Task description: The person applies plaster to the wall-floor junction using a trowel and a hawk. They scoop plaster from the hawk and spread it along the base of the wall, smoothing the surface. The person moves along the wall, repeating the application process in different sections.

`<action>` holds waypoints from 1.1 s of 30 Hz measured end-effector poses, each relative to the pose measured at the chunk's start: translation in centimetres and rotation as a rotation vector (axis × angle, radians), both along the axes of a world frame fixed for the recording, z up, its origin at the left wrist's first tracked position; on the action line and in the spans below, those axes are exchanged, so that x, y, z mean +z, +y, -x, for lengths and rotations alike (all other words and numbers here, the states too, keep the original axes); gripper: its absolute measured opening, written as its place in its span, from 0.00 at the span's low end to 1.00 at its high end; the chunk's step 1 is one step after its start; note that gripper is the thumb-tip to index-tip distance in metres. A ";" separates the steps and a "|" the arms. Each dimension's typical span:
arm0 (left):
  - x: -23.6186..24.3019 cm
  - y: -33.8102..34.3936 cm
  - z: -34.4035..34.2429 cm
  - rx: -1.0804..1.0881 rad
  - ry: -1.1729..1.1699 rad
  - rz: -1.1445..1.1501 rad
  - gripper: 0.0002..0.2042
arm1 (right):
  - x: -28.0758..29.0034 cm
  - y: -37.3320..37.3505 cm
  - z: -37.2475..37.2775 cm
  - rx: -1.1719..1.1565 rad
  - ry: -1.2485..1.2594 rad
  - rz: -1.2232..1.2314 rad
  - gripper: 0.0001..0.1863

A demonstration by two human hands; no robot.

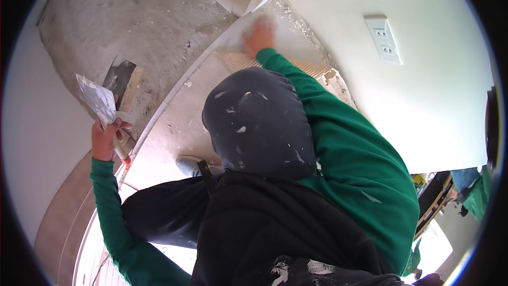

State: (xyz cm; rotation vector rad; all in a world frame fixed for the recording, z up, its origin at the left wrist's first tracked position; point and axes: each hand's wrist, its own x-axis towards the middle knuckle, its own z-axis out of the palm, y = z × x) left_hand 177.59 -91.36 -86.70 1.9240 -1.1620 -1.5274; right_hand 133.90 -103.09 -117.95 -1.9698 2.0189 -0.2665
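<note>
Grey wet paste sits on the trowel (98, 100) that the left hand (104, 137) holds tight by the handle, out to the side. The right hand (259, 36) presses flat and open on the floor tile (280, 39) by the wall. If the trowel tips, the paste could drop.

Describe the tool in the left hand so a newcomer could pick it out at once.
Start at the bare grey floor on the left, then drop to the raised left hand. The trowel it grips is the only flat blade smeared with pale mortar.
</note>
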 end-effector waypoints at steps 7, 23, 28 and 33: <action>-0.4 -0.4 -0.9 -0.038 0.093 -0.002 0.27 | 11.6 4.1 -7.5 0.317 -0.741 -0.136 0.17; 1.2 -0.1 -0.9 -0.233 0.009 -0.207 0.13 | 17.9 0.3 -17.4 0.671 -0.799 -0.029 0.28; 2.2 -2.0 -6.0 -0.466 -0.406 -0.048 0.17 | 22.2 -4.8 -13.7 0.319 -1.351 -0.586 0.14; 1.7 0.0 -1.2 -0.589 -0.549 -0.211 0.23 | 26.9 -4.3 -12.4 1.185 -0.900 -0.076 0.14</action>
